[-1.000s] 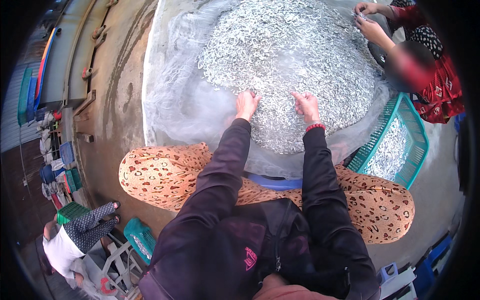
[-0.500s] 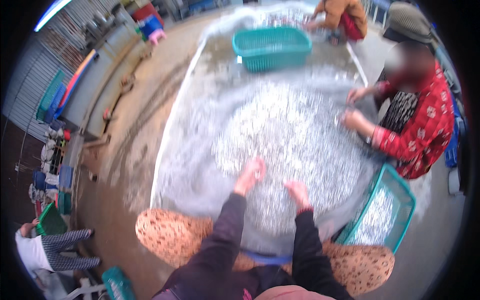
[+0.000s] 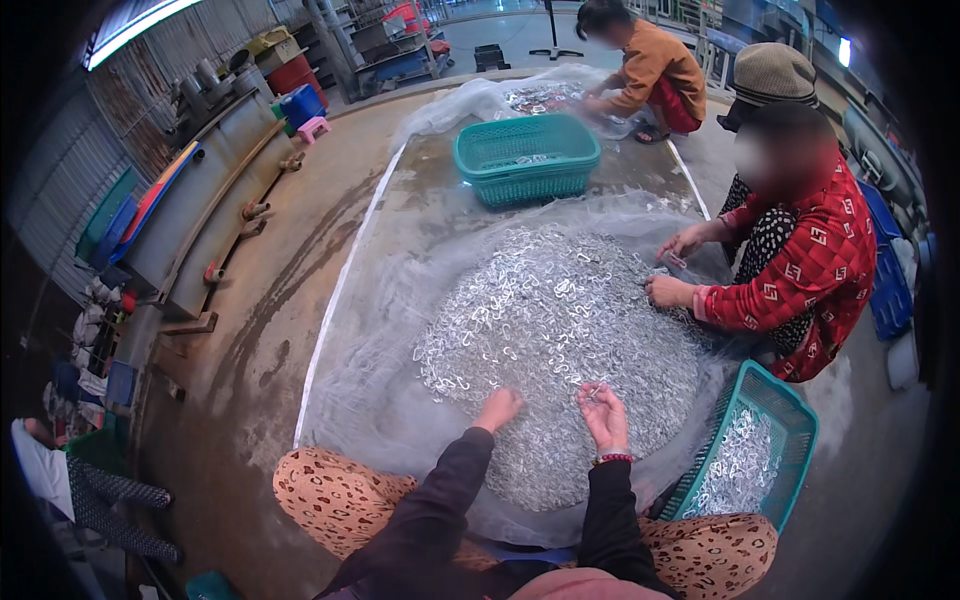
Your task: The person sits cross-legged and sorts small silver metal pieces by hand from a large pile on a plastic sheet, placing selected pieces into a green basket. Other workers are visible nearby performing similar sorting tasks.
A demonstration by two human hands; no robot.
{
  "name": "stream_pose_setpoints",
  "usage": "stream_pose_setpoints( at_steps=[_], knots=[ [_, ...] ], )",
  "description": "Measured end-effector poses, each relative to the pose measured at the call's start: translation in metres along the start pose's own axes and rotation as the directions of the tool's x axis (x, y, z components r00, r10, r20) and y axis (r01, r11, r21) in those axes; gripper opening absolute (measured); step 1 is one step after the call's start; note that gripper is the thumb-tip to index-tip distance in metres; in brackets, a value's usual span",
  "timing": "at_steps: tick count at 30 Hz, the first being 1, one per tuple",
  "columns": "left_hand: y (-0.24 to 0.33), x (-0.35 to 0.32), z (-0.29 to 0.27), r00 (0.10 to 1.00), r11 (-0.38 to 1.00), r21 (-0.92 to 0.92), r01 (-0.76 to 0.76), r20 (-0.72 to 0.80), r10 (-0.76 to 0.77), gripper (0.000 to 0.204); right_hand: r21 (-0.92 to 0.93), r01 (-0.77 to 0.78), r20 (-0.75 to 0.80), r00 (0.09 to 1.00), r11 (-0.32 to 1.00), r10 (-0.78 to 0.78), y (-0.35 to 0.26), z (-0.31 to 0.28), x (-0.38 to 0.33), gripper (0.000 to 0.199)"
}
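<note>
A broad heap of small silvery-white curled pieces (image 3: 540, 320), many hook- or S-shaped, lies on a sheet of fine netting (image 3: 380, 345) in front of me. My left hand (image 3: 497, 408) is at the heap's near left part, fingers drawn together and pointing down at the pieces; what they hold, if anything, is hidden. To its right, my right hand (image 3: 605, 415) is palm-up over the heap. Its fingers curl in toward the thumb around something too small to make out. A teal plastic basket (image 3: 808, 440) partly filled with similar pieces stands by my right knee.
A co-worker in a red patterned top (image 3: 810, 250) crouches at the heap's right, both hands at its edge. Beyond the heap sits another teal basket (image 3: 527, 185). A person in an orange-brown top (image 3: 660, 75) squats at the far end. Metal troughs (image 3: 205, 200) line the left.
The view has steadied and tilted, so the far end shows more. My left hand has lowered to the pile; my right hand has turned palm-up with fingers curled.
</note>
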State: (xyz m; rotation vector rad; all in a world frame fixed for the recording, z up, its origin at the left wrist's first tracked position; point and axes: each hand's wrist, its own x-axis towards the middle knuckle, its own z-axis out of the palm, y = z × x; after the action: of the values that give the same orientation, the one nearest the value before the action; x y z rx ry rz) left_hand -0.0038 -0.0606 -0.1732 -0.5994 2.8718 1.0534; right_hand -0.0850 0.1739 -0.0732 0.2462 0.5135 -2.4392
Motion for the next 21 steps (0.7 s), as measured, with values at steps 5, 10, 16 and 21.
stream_pose_setpoints(
  at_steps=[5, 10, 16, 21],
  knots=[
    [-0.002, -0.005, 0.010, 0.994, 0.965, 0.250, -0.075, 0.102, 0.051, 0.032, 0.159, 0.069, 0.032, 0.997, 0.985, -0.075, 0.004, 0.006, 0.002, 0.016],
    [0.002, -0.001, 0.007, 0.937, 0.949, -0.061, -0.309, 0.152, 0.315, 0.033, 0.323, -0.098, 0.251, 0.968, 0.941, 0.015, -0.006, -0.009, 0.002, 0.023],
    [0.035, 0.028, -0.047, 0.949, 0.995, -0.090, -0.049, 0.307, 0.074, 0.034, 0.401, 0.006, 0.321, 0.936, 0.916, -0.146, -0.009, -0.019, 0.002, 0.062],
    [0.095, 0.016, -0.100, 0.863, 0.836, -0.475, 0.274, 0.506, 0.005, 0.026, 0.282, -0.181, 0.148, 0.979, 0.942, 0.144, 0.001, -0.001, -0.005, 0.054]
  ],
)
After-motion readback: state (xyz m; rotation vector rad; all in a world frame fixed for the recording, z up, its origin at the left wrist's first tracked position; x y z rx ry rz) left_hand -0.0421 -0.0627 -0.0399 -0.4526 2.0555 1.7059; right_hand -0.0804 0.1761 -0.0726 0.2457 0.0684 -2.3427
